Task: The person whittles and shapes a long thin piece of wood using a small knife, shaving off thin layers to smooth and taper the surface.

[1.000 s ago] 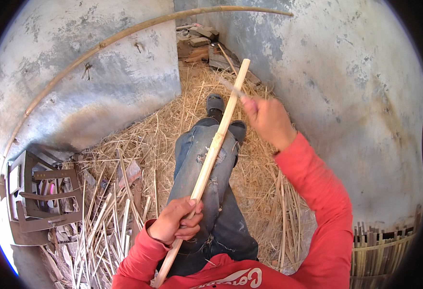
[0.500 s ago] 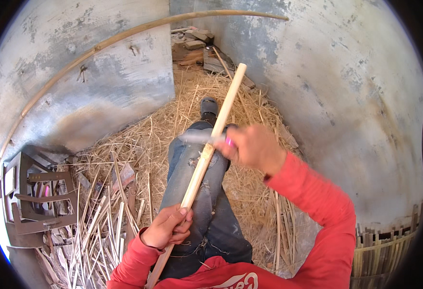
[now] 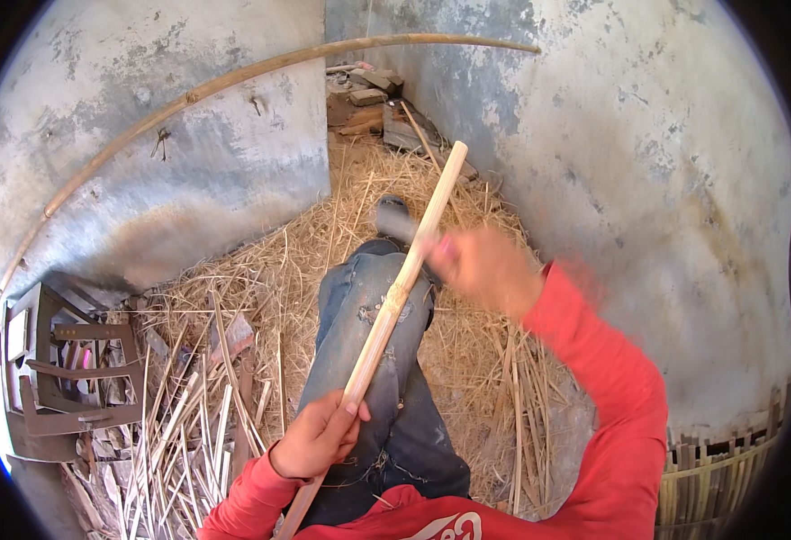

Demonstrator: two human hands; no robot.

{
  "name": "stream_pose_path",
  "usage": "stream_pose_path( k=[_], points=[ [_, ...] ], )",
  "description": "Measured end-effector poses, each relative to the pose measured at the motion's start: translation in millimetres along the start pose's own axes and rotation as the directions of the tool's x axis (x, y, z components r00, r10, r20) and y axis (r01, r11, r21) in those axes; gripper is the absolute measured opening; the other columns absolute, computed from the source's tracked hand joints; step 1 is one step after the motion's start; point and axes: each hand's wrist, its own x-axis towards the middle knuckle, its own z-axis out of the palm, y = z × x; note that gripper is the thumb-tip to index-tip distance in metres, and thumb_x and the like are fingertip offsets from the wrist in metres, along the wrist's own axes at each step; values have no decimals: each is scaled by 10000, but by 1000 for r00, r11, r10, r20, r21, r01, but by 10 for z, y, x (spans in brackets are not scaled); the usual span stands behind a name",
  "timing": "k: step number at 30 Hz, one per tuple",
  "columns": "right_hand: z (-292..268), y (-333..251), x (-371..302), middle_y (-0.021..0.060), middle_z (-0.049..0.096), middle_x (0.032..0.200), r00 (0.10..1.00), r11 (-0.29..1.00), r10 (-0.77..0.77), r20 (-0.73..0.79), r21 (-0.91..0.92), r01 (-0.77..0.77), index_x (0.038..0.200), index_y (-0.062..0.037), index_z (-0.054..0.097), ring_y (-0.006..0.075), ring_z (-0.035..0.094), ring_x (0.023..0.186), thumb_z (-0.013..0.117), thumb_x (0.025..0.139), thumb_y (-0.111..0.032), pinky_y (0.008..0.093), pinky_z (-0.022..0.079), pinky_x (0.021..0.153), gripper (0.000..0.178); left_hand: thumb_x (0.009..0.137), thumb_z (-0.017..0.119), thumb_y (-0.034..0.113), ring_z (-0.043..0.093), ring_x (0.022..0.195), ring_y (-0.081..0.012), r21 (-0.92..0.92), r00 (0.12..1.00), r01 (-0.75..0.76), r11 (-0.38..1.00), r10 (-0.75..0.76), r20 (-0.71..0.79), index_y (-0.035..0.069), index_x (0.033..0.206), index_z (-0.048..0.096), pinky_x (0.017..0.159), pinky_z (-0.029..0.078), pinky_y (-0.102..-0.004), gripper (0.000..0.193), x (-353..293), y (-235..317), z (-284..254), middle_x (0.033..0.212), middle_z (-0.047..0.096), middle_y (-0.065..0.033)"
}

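Observation:
A pale bamboo stick with a node near its middle slants across my legs, its far end raised to the upper right. My left hand is closed round its lower part, near my lap. In my right hand is a knife, blurred by motion, with a bit of pink at the handle. Its wide grey blade lies across the stick's upper part, pointing left. Whether the edge bites into the stick I cannot tell.
Straw-like shavings cover the floor round my jeans. Split bamboo strips lie at the left beside a dark wooden frame. A long curved pole spans the walls. A slatted basket stands at lower right.
The knife and my right hand have shifted up the stick toward its far end. My left hand keeps its hold at about the same place. The whole view has tilted slightly.

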Motion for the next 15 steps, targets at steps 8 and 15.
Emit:
stream_pose_path(
  k=[8,15],
  points=[
    [-29,409,142,173,562,509,992,997,58,-115,57,-52,728,-56,659,359,591,440,489,1030,-575,479,464,437,624,1117,400,282,293,454,-67,-134,998,56,989,-51,45,55,1036,514,439,270,-244,267,-45,13,-27,614,317,35],
    [-3,44,62,182,559,522,992,974,107,-65,207,-92,708,-44,667,357,596,472,496,1034,-548,462,478,466,625,1093,456,351,276,398,-32,-609,909,372,701,-142,392,99,912,468,384,235,-228,310,-49,-73,-309,599,321,44]
  ],
)
